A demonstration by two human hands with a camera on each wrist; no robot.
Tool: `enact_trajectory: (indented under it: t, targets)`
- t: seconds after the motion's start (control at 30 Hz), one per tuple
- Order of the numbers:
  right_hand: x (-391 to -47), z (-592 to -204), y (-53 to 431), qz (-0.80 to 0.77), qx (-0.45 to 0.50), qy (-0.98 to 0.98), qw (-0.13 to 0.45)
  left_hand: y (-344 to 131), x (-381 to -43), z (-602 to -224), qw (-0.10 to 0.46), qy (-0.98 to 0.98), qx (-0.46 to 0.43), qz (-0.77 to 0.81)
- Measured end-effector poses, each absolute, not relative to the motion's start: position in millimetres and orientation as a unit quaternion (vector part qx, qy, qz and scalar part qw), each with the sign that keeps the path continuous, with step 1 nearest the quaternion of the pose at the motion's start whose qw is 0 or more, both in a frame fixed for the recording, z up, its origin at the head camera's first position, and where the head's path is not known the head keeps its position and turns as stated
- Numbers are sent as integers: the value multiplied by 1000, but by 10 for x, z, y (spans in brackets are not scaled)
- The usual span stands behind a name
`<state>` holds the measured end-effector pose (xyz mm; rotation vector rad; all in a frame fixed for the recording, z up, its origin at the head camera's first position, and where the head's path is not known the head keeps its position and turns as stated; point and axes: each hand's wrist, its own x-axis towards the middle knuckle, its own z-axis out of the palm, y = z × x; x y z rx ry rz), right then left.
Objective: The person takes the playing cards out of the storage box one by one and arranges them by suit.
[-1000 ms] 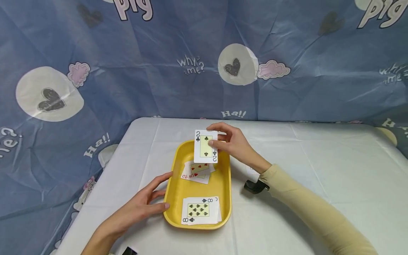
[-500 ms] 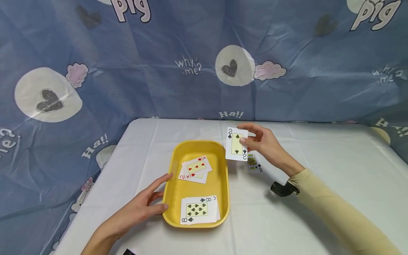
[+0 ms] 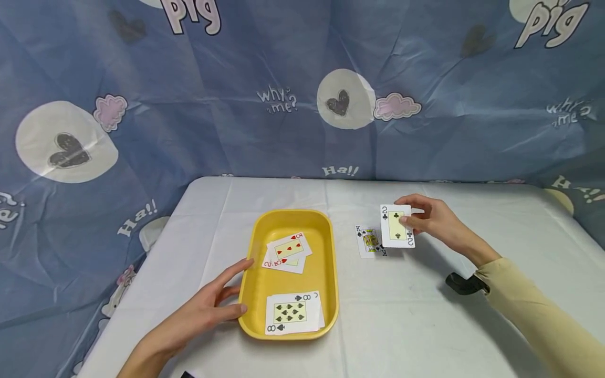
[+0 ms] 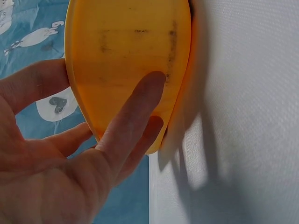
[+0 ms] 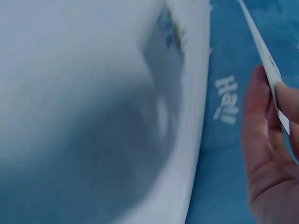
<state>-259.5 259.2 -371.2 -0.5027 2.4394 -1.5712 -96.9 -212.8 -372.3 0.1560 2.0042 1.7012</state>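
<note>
Right hand (image 3: 437, 224) pinching a 2 of clubs (image 3: 395, 227) between thumb and fingers, held above a white table (image 3: 387, 315), near a face-up king (image 3: 368, 241), left hand (image 3: 200, 310) touching a yellow tray (image 3: 321, 273), fingers spread.

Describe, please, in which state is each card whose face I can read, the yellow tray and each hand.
Yellow tray: upright on the table
Two of clubs: held up, face visible
King card: face up on the table
Three of hearts: face up, overlapping another card
Eight of spades: face up on other cards
Left hand: touching the tray
Right hand: pinching the two of clubs
</note>
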Motion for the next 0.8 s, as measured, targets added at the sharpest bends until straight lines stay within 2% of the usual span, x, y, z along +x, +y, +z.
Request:
enact_trajectory:
  t: [0.27,0.43,0.6,0.8]
  targets:
    - [-2637,-3891,2866,-457,-180,865,99,-2135,-975,-3722,258,727,59,633]
    - [-2681,-3970,2884,-374,-201,903,67,-2138,-972,-3733,256,727,61,634]
    - [-2701,-3998,2880,-303,-210,927,65,-2139,-971,-3739,257,727,58,634]
    - [-2681,-4016,2878,-303,-226,924,56,-2143,-971,-3735,254,732,51,630]
